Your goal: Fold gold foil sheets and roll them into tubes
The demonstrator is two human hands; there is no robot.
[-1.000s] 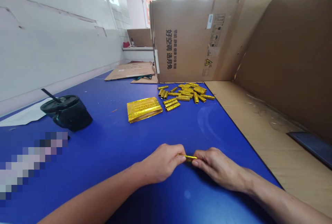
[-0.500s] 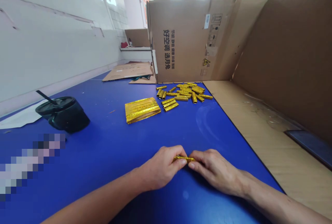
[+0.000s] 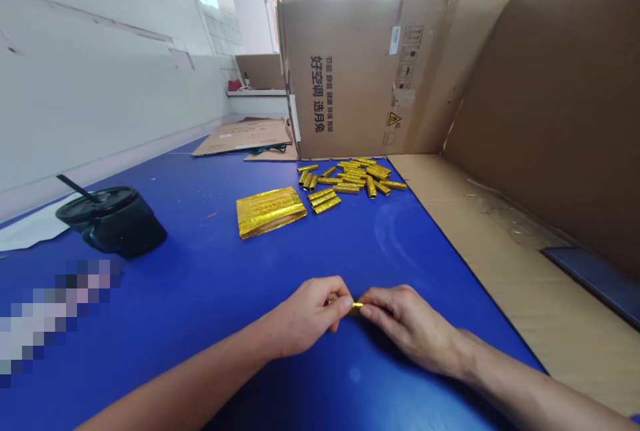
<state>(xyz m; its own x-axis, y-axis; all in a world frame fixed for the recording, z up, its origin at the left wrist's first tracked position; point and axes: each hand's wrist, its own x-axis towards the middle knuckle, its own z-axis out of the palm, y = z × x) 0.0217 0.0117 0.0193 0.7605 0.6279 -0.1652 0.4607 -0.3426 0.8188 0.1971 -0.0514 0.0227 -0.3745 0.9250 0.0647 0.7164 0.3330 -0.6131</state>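
Observation:
Between my two hands, low over the front of the blue table [image 3: 210, 291], is a narrow strip of shiny gold foil wrapper [image 3: 357, 306]. My left hand [image 3: 315, 314] pinches its left end between thumb and fingers. On the other end, my right hand [image 3: 410, 324] closes with thumb and forefinger. Most of the strip is covered by the fingers. Farther off lies a flat stack of gold foil wrappers [image 3: 270, 210]. To the right of that stack are three gold folded pieces [image 3: 325, 201] side by side, with a loose pile of similar gold pieces [image 3: 353, 174] behind them.
A dark lidded mug [image 3: 120, 224] with a straw stands at the left, near a white sheet [image 3: 35, 224]. A large cardboard box [image 3: 360, 78] rises behind the pile. Cardboard [image 3: 500, 238] runs along the right table edge. Flat cardboard [image 3: 240, 134] lies at the back left.
My left hand has shifted its fingers along the gold strip, and less of the strip shows between the hands. The whole view has moved slightly.

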